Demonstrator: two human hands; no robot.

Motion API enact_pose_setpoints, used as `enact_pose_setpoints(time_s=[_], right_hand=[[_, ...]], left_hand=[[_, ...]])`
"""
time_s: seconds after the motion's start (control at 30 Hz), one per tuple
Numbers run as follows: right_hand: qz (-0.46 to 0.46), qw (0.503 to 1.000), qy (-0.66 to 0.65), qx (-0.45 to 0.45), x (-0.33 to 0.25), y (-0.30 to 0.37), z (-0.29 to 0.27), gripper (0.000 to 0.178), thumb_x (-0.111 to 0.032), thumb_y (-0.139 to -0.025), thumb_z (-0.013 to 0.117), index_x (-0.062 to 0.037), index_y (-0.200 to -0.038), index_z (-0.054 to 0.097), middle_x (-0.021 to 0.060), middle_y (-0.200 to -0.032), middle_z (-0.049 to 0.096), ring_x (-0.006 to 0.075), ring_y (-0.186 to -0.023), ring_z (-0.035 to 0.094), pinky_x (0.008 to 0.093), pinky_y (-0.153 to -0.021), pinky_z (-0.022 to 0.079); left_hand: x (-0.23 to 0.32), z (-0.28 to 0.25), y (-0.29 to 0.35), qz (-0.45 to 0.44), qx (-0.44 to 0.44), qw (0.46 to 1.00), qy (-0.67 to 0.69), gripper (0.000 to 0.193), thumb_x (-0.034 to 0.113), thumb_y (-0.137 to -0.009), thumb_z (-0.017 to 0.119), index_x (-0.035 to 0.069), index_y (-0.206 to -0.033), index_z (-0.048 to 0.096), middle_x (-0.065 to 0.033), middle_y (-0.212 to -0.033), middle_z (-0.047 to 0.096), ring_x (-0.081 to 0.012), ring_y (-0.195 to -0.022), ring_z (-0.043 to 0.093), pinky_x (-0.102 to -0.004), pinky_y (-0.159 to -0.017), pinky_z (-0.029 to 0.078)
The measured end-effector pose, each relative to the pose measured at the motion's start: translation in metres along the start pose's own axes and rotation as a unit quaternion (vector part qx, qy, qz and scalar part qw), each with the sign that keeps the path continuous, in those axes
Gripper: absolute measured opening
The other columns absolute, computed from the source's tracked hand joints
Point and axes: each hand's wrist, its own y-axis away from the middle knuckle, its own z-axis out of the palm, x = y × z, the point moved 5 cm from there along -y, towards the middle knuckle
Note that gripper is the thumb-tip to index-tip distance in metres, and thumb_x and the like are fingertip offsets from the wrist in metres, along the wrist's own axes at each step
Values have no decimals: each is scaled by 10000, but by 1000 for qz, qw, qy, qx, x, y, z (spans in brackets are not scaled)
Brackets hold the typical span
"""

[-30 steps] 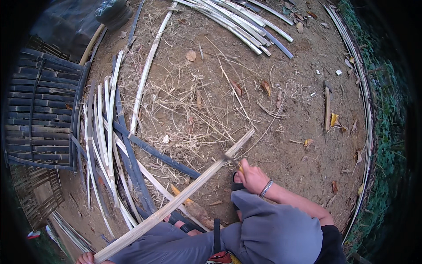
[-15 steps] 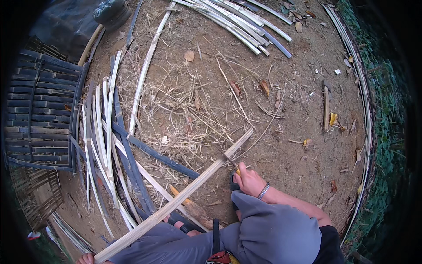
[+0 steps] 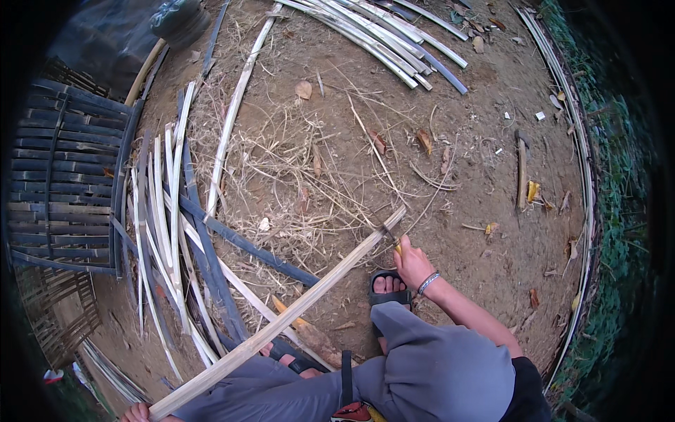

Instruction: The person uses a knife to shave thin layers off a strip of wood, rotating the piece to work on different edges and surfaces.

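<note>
Over at far left I see a panel of dark bamboo slats lying on the ground. Low down, at the near edge, the person's left hand is partly cut off from view, its visible fingers curled closed around the butt of a pale bamboo strip. Just right of the panel, loose split canes lie in a heap, mostly pointing away from the person.

The strip runs straight and slantwise from that lower-left grip, over the person's grey trousers, to a free end pointing up and right above the bare soil. Beyond it, near the top, more pale lengths lie in a sheaf. Beside the strip's far part stands a foot in a black sandal.

There the right hand is clenched about the yellow handle of a knife, its blade set across the strip close to the tip. That forearm slants up and leftward from the lower right, a bracelet at the wrist. Further right, well apart, lies a wooden-handled tool, then green plants along the edge.
</note>
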Motion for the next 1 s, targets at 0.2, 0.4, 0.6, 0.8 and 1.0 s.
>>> enact_pose_setpoints(time_s=[0.2,0.4,0.6,0.8,1.0], right_hand=[[-89,994,32,-49,-25,20,5,253,-245,-959,456,-14,-1004,362,309,-725,609,512,-720,593,581,-657,477],[-87,995,38,-6,-16,14,-3,239,-216,-961,442,2,-1015,359,305,-733,611,502,-702,596,564,-623,487],[-5,1000,22,15,7,-10,-10,236,-197,-955,451,2,-1038,356,308,-735,610,509,-703,591,564,-633,489],[-69,995,48,-56,-21,11,8,249,-218,-959,443,2,-1043,362,323,-723,598,527,-713,583,586,-654,479],[13,999,27,24,0,-6,-6,243,-200,-955,455,4,-1040,356,315,-724,605,520,-701,586,582,-639,481]], left_hand=[[1,-8,-2,20,-21,999,-21,241,171,-906,413,-44,-952,511,-167,-849,547,-272,-752,499,-427,-816,408],[3,-5,3,23,-1,1000,-20,256,175,-909,409,-50,-963,518,-174,-859,554,-289,-771,514,-439,-847,415],[0,-9,-3,12,-17,1000,-5,256,173,-914,402,-53,-954,515,-171,-871,542,-289,-785,509,-431,-844,410],[-1,-7,-3,0,-39,999,26,231,161,-911,400,-44,-923,505,-147,-834,514,-268,-766,482,-408,-810,397],[-1,15,7,49,85,993,-65,201,153,-904,412,-22,-871,505,-119,-782,482,-238,-731,445,-374,-770,379]])
